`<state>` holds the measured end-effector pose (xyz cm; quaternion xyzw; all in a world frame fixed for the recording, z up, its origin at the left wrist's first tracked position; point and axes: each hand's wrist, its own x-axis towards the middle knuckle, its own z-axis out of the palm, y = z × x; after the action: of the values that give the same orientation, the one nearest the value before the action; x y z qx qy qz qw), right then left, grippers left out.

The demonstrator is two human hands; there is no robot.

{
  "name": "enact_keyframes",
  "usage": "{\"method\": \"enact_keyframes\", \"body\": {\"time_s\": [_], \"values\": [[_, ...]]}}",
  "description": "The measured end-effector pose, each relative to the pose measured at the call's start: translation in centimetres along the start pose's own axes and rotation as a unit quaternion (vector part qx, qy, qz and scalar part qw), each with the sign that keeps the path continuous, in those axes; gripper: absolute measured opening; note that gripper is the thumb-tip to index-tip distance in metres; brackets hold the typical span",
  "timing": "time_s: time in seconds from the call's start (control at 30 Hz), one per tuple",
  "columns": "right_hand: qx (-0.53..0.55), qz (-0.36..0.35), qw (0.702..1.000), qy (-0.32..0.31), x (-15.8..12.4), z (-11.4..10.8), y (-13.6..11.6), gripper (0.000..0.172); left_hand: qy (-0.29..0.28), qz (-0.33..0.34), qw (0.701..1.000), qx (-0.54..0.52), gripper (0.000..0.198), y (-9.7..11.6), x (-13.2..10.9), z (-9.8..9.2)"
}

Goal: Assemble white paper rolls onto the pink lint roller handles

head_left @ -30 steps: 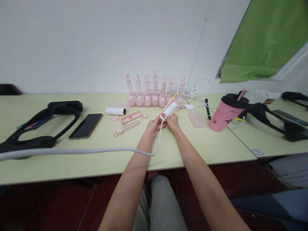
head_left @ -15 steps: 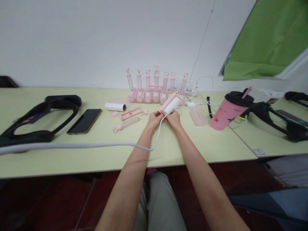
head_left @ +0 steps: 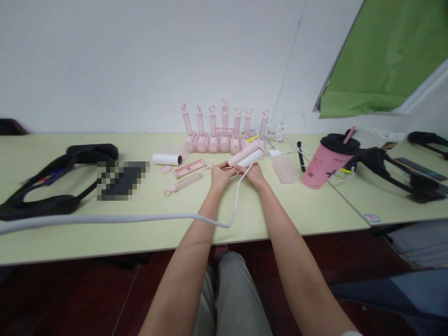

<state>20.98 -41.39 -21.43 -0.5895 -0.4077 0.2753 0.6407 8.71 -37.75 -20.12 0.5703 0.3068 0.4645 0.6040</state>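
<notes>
My left hand (head_left: 220,175) and my right hand (head_left: 254,174) are both closed on a pink and white roller-shaped piece (head_left: 246,155), held just above the pale green table (head_left: 147,224). The piece tilts up to the right. A grey cable (head_left: 140,218) runs from the left edge across the table up to my hands. Left of my left hand lie loose pink parts: an open handle shell (head_left: 190,168), a clear pink tube (head_left: 184,182) and a small pink cap (head_left: 166,169). A white roll (head_left: 167,159) lies beyond them.
A row of several upright pink rollers (head_left: 224,133) stands at the wall. A pink lidded cup (head_left: 329,161) with a straw and a clear pink cover (head_left: 285,169) sit to the right. Black straps (head_left: 52,179) and a pixelated dark patch (head_left: 121,179) are on the left, black gear (head_left: 399,175) on the right.
The held piece has been turned from standing steeply with its flat face shown to lying lower and more sideways. My hands stayed close together at the table's middle.
</notes>
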Motion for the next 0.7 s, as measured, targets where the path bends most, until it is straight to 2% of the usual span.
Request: {"method": "enact_keyframes", "body": {"time_s": [0.17,0.33,0.6,0.7], "values": [[-0.017,-0.006,0.999,-0.031,-0.2,-0.5,0.3,0.032,-0.018,-0.007,1.0,-0.004,0.047,0.2,-0.2,-0.6],[-0.008,-0.015,0.999,-0.05,-0.1,-0.3,0.3,0.033,-0.027,0.0,1.0,0.002,0.045,0.4,-0.3,-0.8],[0.036,0.02,0.998,-0.053,-0.4,-0.3,0.3,0.046,-0.028,-0.024,0.999,-0.012,0.042,0.3,-0.8,-1.1],[0.035,0.04,0.996,-0.071,-0.6,-0.4,0.4,0.044,-0.042,-0.033,0.998,-0.014,0.044,0.0,-0.9,-1.3]]}}
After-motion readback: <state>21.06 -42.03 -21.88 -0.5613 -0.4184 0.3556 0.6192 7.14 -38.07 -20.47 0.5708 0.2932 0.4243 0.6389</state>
